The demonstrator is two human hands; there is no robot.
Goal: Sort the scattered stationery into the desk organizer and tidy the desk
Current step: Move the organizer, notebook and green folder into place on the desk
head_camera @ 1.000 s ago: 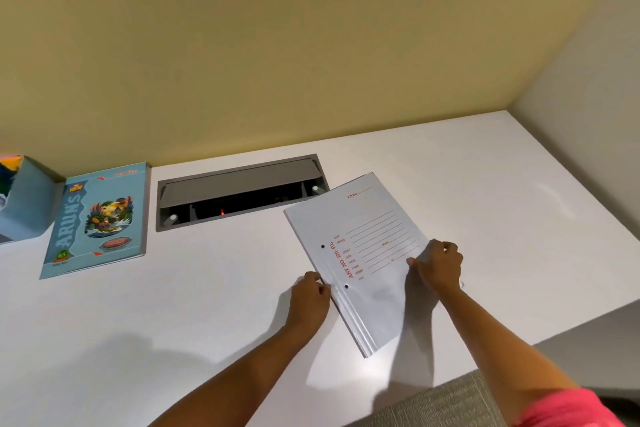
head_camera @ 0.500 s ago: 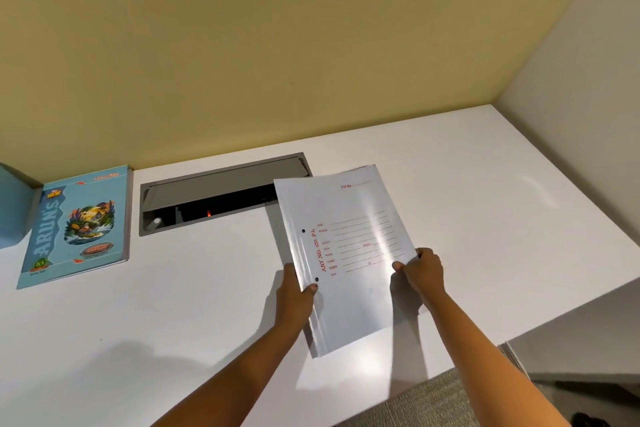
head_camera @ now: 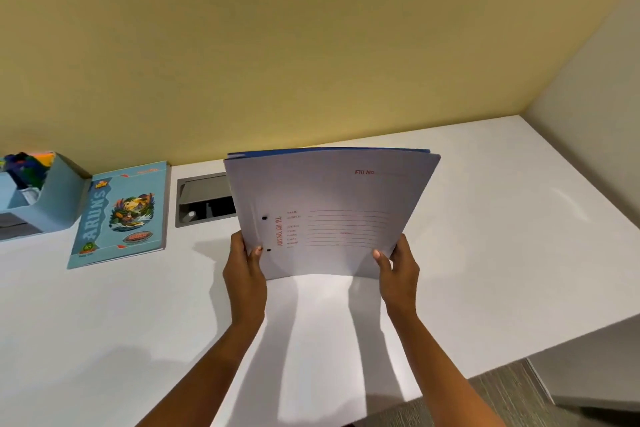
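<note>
White desk (head_camera: 485,253) spans the view. Held upright above its middle, clear of the surface, is a pale file folder (head_camera: 339,198) with red print and a blue edge along its top. At far left a blue notebook (head_camera: 121,215) lies flat just beside the light-blue desk organizer (head_camera: 59,198), which already holds coloured items. The left hand (head_camera: 244,274) pinches the folder's lower left edge and the right hand (head_camera: 398,270) its lower right corner. Folder and notebook seem the only things left to file.
</note>
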